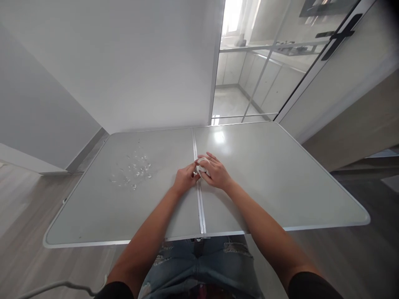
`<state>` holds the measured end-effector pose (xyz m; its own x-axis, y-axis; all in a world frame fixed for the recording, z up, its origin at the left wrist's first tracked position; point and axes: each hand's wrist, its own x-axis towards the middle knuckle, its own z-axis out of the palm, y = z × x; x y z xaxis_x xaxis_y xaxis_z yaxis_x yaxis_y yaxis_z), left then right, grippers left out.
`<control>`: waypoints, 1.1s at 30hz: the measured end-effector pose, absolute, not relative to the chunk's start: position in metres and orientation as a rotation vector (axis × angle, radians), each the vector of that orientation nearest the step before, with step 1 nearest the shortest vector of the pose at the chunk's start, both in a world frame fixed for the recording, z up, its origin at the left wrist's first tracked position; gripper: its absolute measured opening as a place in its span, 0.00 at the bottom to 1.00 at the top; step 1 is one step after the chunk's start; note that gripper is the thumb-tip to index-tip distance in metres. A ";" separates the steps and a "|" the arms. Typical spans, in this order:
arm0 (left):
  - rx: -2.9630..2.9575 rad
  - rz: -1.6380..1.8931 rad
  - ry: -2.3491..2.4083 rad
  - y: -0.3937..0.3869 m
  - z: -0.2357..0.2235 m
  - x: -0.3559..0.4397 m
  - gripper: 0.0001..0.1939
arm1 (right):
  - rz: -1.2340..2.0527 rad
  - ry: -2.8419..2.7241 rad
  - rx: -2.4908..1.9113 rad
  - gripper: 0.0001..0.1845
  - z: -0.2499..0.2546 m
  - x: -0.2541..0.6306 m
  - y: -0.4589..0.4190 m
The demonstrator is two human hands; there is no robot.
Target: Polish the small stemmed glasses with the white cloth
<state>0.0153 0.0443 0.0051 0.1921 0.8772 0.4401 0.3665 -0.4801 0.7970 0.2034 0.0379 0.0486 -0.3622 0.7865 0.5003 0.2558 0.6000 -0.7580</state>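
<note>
Both my hands meet at the middle seam of a grey folding table (264,178). My right hand (216,172) is curled over a small white crumpled tissue (203,163), fingers wrapped round it. My left hand (184,178) pinches the same tissue at its left edge with closed fingertips. A patch of spilled water drops (134,171) glistens on the left half of the table, a hand's width or two to the left of my left hand.
A white wall stands behind the table. A glass sliding door (249,74) with a black handle (339,35) is at the back right. Wooden floor surrounds the table. A white cable (56,286) runs at the lower left.
</note>
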 end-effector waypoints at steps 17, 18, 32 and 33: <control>2.119 1.318 1.008 0.039 0.004 0.017 0.29 | 1.423 -0.688 -0.799 0.17 0.038 0.203 0.054; 2.063 1.352 1.016 0.039 0.004 0.017 0.28 | 1.305 -0.659 -0.869 0.17 0.032 0.204 0.056; 2.242 1.057 1.200 0.041 -0.004 0.020 0.19 | 0.695 -1.726 -0.957 0.11 0.038 0.214 0.049; 2.247 1.062 1.221 0.041 -0.004 0.019 0.17 | 0.617 -1.873 -0.861 0.08 0.039 0.214 0.048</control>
<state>0.0194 0.0411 -0.0042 0.3408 0.8305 0.4407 0.5514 -0.5562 0.6218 0.2144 0.0475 0.0393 -0.3006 0.7793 0.5498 0.3001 0.6245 -0.7211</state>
